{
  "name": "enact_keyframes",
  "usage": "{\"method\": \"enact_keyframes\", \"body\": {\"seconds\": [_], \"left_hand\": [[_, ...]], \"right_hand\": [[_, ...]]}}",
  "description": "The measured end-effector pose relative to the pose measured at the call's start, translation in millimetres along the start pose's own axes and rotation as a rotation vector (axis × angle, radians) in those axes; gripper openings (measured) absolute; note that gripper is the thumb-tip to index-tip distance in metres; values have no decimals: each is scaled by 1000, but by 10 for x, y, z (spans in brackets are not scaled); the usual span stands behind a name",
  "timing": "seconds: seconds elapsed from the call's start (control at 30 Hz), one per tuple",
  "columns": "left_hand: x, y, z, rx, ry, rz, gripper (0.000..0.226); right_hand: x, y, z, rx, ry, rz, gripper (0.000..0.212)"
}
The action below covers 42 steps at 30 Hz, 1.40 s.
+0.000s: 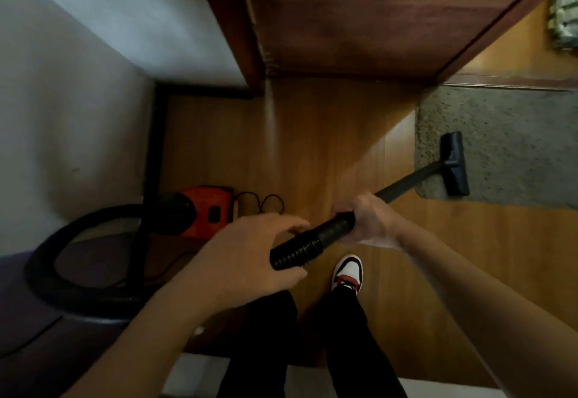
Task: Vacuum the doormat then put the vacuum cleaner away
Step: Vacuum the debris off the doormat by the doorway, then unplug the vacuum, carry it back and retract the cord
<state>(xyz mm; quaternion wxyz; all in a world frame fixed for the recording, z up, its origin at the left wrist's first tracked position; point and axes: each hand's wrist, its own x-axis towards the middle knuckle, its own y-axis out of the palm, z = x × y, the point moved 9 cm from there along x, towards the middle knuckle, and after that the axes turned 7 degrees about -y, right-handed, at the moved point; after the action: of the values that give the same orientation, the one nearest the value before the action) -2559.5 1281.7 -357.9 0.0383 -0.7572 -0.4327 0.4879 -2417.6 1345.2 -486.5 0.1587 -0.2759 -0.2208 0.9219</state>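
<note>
beyond right hand point(366, 216), nozzle point(455, 163) on doormat point(513, 135)

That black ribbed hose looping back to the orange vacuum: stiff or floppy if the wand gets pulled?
Probably floppy: the hose lies in a loose loop on the floor. Its ribbing suggests easy bending, some springiness. A pull by the right hand on the wand likely unrolls slack before dragging the vacuum.

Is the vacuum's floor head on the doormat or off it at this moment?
On it. The floor head lies flat on the grey doormat near its left edge, the wand held by the right hand.
</note>
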Motion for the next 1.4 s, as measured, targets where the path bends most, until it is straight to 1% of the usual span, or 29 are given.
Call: {"method": "enact_keyframes", "body": {"seconds": [0.07, 0.17, 0.23, 0.3, 0.37, 0.47, 0.5, 0.63, 0.73, 0.8, 0.9, 0.97, 1.07, 1.13, 1.2, 1.23, 1.3, 1.4], "left_hand": [[-331, -237, -55, 51, 92, -257, 57], [-930, -425, -166, -44, 272, -590, 43], [-1254, -409, -142, -116, 310, -724, 32], [-1437, -291, -33, -180, 281, -780, 25], [-1480, -116, 174, -267, 181, -775, 26], [-1333, 185, 630, -533, -13, -707, 30], [-1258, 282, 779, -573, -70, -702, 31], [-877, 633, 1384, -604, -268, -685, 40], [-653, 811, 1825, -639, -389, -682, 48], [-520, 881, 2060, -650, -434, -673, 50], [-353, 933, 2307, -590, -456, -662, 41], [-226, 916, 2425, -488, -449, -665, 41], [34, 930, 2640, -277, -460, -661, 49], [270, 1021, 2873, -135, -485, -637, 61], [550, 1162, 3169, -28, -508, -606, 78], [691, 1236, 3329, 6, -516, -594, 83], [966, 1381, 3616, 38, -527, -556, 86], [1330, 1536, 3921, 70, -541, -499, 88]], "right_hand": [[14, -24, -7, 26, 8, -14, 16], [29, -75, 12, 33, 5, -24, 25], [68, -110, 79, 27, -19, -17, 32], [124, -152, 167, 57, -44, -14, 33], [186, -183, 252, 92, -56, -2, 27], [297, -171, 370, 94, -70, 22, 17], [341, -161, 426, 87, -87, 16, 16], [546, -137, 656, 85, -153, -101, 22], [725, -120, 791, 120, -176, -211, 19], [883, -106, 838, 162, -169, -269, 19], [1181, -117, 1009, 124, -213, -348, 23], [1354, -142, 1143, 99, -275, -377, 24], [1546, -108, 1307, 37, -395, -421, 17], [1658, -84, 1361, -28, -462, -520, 17], [1754, -49, 1356, -102, -500, -647, 18], [1805, -8, 1352, -136, -521, -698, 18], [1902, 93, 1327, -164, -554, -762, 18], [2023, 227, 1312, -178, -590, -789, 19]]}}
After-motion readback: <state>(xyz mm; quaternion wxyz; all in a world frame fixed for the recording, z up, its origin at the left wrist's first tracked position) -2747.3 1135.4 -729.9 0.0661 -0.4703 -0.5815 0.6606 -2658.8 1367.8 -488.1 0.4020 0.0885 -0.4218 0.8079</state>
